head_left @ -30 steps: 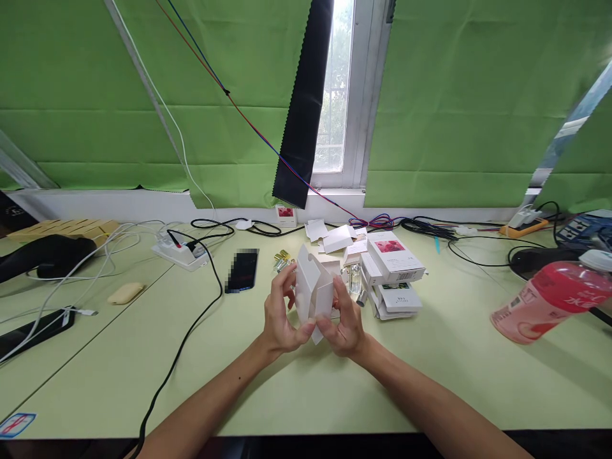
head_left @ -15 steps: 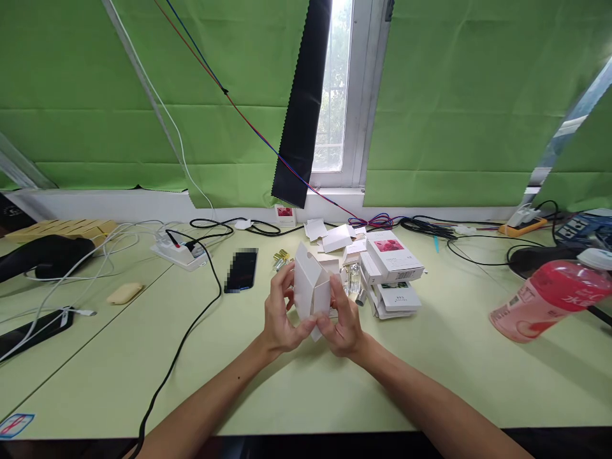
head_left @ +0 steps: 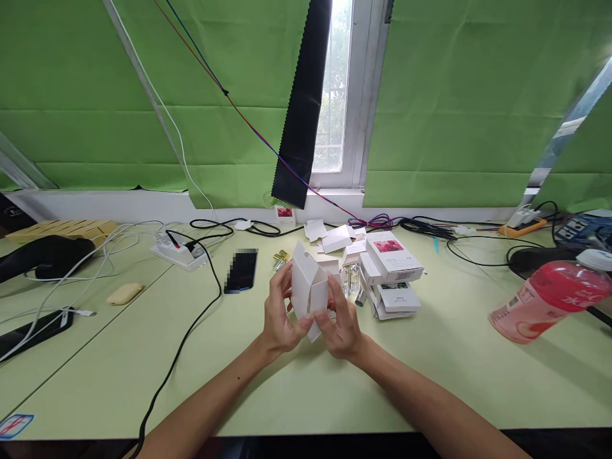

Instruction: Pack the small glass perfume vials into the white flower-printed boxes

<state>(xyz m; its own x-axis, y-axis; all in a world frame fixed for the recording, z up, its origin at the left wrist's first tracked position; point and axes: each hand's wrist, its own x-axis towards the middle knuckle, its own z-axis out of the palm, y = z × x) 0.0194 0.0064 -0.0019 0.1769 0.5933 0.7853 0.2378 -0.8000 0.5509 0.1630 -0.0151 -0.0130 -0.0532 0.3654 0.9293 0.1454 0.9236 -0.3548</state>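
Note:
Both hands hold a small white cardboard box (head_left: 308,292) just above the pale green table (head_left: 430,376), its flaps open and partly folded. My left hand (head_left: 278,319) grips the box's left side, thumb at its bottom corner and fingers behind it. On the right side, my right hand (head_left: 342,324) pinches the lower flap. Behind the box lie loose white carton pieces (head_left: 335,238), small glass vials (head_left: 352,278) and gold-capped tubes (head_left: 282,258). A stack of white boxes with a pink picture (head_left: 393,257) stands just right of my hands.
A black phone (head_left: 242,270) lies left of the box, a white power strip (head_left: 179,252) and cables further left. Another phone (head_left: 33,329) and a beige case (head_left: 124,293) sit at far left. A pink bottle (head_left: 549,301) lies at right. Black cables (head_left: 430,227) run along the window wall.
The box has shifted slightly left and down in my hands, and its flaps have been folded a little more. Nothing else has moved.

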